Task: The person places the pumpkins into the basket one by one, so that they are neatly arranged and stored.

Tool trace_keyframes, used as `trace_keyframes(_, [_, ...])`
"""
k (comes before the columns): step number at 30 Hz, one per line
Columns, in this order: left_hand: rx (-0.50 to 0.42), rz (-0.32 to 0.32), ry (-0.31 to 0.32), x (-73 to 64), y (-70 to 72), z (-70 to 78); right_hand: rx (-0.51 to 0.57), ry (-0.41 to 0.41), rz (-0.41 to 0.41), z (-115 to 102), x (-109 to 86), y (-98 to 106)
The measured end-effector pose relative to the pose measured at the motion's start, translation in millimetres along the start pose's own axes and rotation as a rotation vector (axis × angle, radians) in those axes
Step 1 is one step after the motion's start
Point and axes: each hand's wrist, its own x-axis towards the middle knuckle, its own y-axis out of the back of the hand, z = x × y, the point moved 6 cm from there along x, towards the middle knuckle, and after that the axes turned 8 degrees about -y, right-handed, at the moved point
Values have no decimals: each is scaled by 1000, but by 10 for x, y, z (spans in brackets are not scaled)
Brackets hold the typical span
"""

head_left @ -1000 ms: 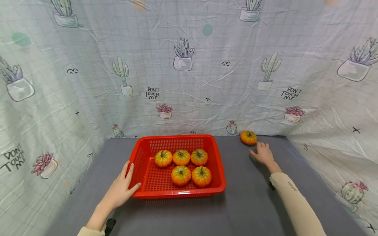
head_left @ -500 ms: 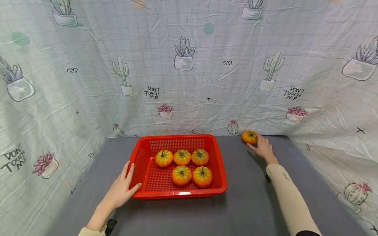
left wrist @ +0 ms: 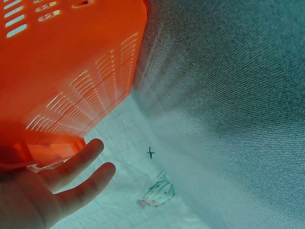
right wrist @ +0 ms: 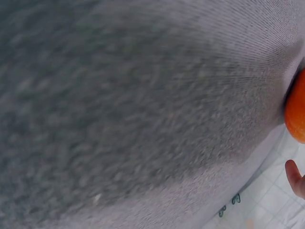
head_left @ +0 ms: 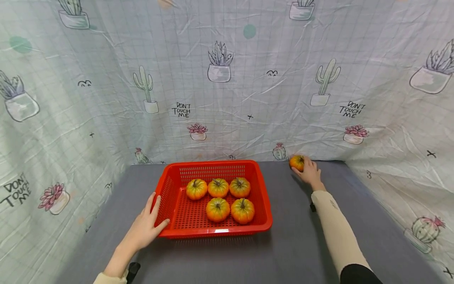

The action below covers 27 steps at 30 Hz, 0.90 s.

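In the head view my left hand (head_left: 145, 227) rests on the left rim of a red plastic basket (head_left: 216, 232), fingers spread and fairly straight. The left wrist view shows two fingers (left wrist: 88, 183) extended past the basket's slotted outer wall (left wrist: 90, 81). Several small orange-yellow pumpkins (head_left: 218, 210) sit inside the basket. My right hand (head_left: 309, 173) is at a lone small pumpkin (head_left: 296, 162) at the back of the table, thumb in front and fingers round its right side. In the right wrist view only part of that pumpkin (right wrist: 296, 109) and a fingertip (right wrist: 293, 174) show.
A grey cloth covers the table (head_left: 291, 244). Behind and at both sides hangs a pale curtain (head_left: 220, 98) printed with potted cacti, meeting the table's back edge close behind the lone pumpkin.
My right hand has moved forward and left, from just beside the lone pumpkin to round it. The left hand and the basket have stayed in place.
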Motion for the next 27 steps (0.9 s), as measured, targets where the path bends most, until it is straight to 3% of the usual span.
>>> trace_keyframes(8, [6,2,-1,12,3,-24,-24,-20,-11,-51,87,-37])
trace_keyframes(27, [18,34,-20,-6,-10,-20,-99,-78,44,-60,51,-26])
